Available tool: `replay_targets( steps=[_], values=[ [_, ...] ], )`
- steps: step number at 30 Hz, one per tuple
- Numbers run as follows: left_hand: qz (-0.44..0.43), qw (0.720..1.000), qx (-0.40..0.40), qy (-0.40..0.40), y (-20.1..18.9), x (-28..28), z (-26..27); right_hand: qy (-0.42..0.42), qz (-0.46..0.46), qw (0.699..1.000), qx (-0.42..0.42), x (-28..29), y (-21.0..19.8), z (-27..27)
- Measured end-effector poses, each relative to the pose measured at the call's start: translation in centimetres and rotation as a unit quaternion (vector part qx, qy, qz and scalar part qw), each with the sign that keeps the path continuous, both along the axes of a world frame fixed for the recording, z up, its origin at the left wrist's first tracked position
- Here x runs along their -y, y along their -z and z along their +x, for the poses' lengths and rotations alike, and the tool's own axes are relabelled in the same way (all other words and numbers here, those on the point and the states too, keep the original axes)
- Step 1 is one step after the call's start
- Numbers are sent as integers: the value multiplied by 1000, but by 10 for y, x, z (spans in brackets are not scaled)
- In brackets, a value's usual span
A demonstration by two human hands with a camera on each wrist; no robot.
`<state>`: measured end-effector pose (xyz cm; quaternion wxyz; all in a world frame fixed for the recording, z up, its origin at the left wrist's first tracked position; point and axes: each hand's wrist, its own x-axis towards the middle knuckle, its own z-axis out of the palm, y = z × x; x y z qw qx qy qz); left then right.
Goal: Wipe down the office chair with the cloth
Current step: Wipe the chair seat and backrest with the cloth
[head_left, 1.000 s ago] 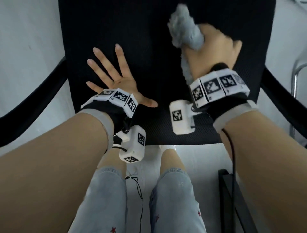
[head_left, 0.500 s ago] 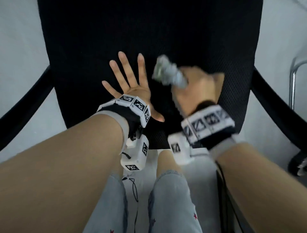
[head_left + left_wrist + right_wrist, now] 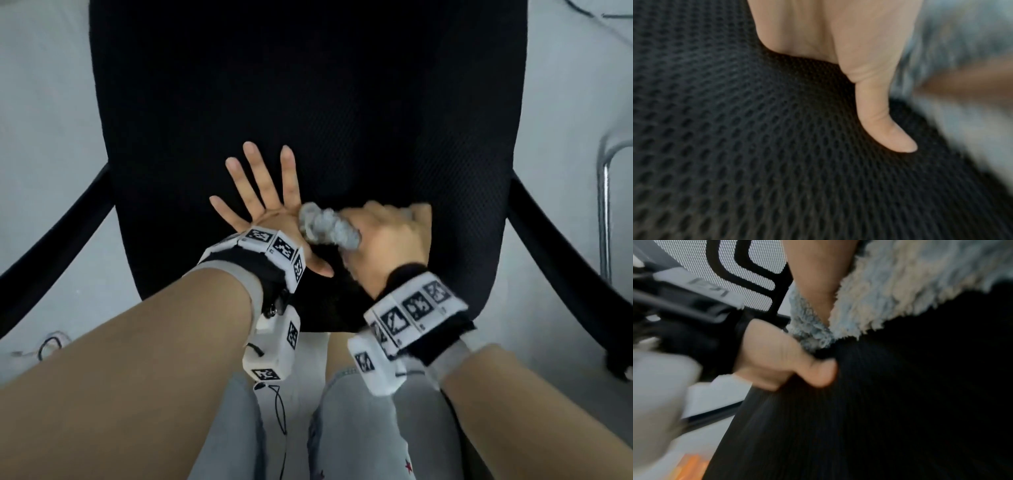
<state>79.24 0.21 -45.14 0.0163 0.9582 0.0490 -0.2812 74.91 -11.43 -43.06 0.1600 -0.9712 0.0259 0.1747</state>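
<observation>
The black mesh seat of the office chair [image 3: 342,120] fills the head view. My left hand [image 3: 263,202] lies flat on the seat near its front, fingers spread and straight; its thumb [image 3: 885,126] presses into the mesh [image 3: 735,146]. My right hand [image 3: 387,236] grips a bunched fluffy grey cloth [image 3: 325,228] and presses it on the seat right beside the left hand. In the right wrist view the cloth [image 3: 900,288] bulges out of the fist onto the dark seat [image 3: 900,402]. The right hand is motion-blurred.
Black armrests stand at the left [image 3: 51,257] and right [image 3: 565,253] of the seat. A chrome tube frame [image 3: 604,192] rises at the far right on the pale floor. My knees in light jeans [image 3: 359,428] are just in front of the seat edge.
My right hand has dragged the cloth from the back of the seat down toward the front, ending next to the left hand. The left hand stays flat on the seat.
</observation>
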Motion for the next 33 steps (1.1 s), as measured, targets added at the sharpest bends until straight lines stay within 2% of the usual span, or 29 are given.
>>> replay_targets(
  steps=[2,3,6,8,10,13,15,17,19,21,22,24,25,27,29,31,33],
  values=[
    [-9,998,-64,-8,-1,0,3,36,-38,997,48,4,3,50],
    [-7,997,-81,-14,1,0,-1,71,-29,995,61,8,4,75],
    [-18,996,-76,-32,3,0,0,132,-15,988,78,13,2,112],
    [-17,997,-71,-14,-3,2,2,145,-20,987,66,4,3,92],
    [-20,994,-104,-13,-2,0,6,104,-20,993,44,-5,1,41],
    [-70,996,-44,13,-2,-10,7,22,2,1000,8,-1,-7,-45],
    [-35,994,-100,41,-6,-11,8,-9,22,1000,-18,7,-8,-77],
    [-17,991,-115,62,-12,-10,9,-4,55,998,-38,10,-9,-81],
    [-15,989,-126,75,-15,-9,11,43,100,994,-26,13,-13,-72],
    [-11,986,-151,76,-22,-6,15,159,138,977,17,20,-23,-62],
    [-11,983,-171,73,-26,-6,17,246,164,955,25,27,-31,-57],
    [-18,979,-191,68,-33,-6,19,409,208,888,42,44,-43,-51],
    [-25,979,-193,64,-35,-4,18,456,214,862,54,52,-45,-53],
    [-50,979,-188,56,-42,1,15,490,227,839,64,62,-46,-61],
    [-86,977,-176,86,-42,13,8,472,234,849,34,59,-44,-73],
    [-92,972,-176,124,-38,28,1,399,177,900,1,48,-36,-87],
    [-66,973,-184,126,-29,38,-1,314,89,945,-3,39,-26,-98]
  ],
)
